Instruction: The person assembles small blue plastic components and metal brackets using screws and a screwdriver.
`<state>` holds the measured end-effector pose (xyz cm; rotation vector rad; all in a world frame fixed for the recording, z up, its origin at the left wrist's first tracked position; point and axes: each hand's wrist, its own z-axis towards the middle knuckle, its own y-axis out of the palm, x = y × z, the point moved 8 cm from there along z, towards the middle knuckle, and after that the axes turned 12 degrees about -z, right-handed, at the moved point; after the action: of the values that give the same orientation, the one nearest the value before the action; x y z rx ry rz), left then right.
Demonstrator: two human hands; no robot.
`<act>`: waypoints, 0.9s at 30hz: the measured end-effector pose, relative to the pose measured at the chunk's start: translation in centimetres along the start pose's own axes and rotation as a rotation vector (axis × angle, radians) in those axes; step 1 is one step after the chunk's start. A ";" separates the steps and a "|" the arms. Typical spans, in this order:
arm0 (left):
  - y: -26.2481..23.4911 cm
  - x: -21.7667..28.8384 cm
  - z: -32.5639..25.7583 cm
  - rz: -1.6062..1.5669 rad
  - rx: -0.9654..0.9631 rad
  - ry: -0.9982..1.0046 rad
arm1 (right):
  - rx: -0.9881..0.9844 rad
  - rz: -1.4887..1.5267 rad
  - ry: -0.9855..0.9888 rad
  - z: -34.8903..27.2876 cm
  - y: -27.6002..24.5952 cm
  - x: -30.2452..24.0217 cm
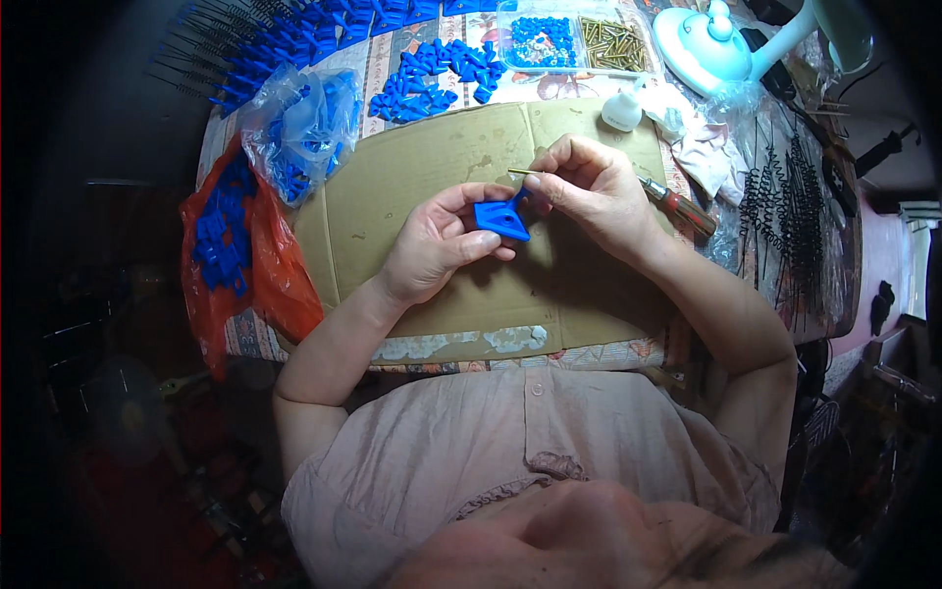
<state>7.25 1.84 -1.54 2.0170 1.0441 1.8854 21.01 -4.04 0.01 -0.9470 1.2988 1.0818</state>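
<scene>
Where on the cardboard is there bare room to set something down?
On the cardboard, between the left hand and the loose blue pieces beyond it; also the near part, between the forearms. It is crowded along the right edge, by the white bottle and screwdriver.

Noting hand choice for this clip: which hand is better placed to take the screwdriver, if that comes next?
Probably the right hand: the screwdriver lies close beside its wrist, though that hand holds a thin gold rod. The left hand is farther away, holding the blue piece.
</scene>
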 end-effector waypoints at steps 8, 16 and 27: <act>0.0 0.1 0.0 -0.084 0.032 -0.028 | -0.084 0.068 0.100 0.2 0.0 0.7; 0.0 0.3 -0.3 0.034 0.022 0.043 | -0.083 0.086 0.083 0.0 0.2 0.4; 1.0 0.3 0.0 0.082 0.010 0.009 | 0.001 -0.352 -0.239 -0.6 0.9 -2.5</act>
<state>7.57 1.27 -0.69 2.0895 0.9892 1.9350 20.07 -4.60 2.47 -0.9703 0.8969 0.8876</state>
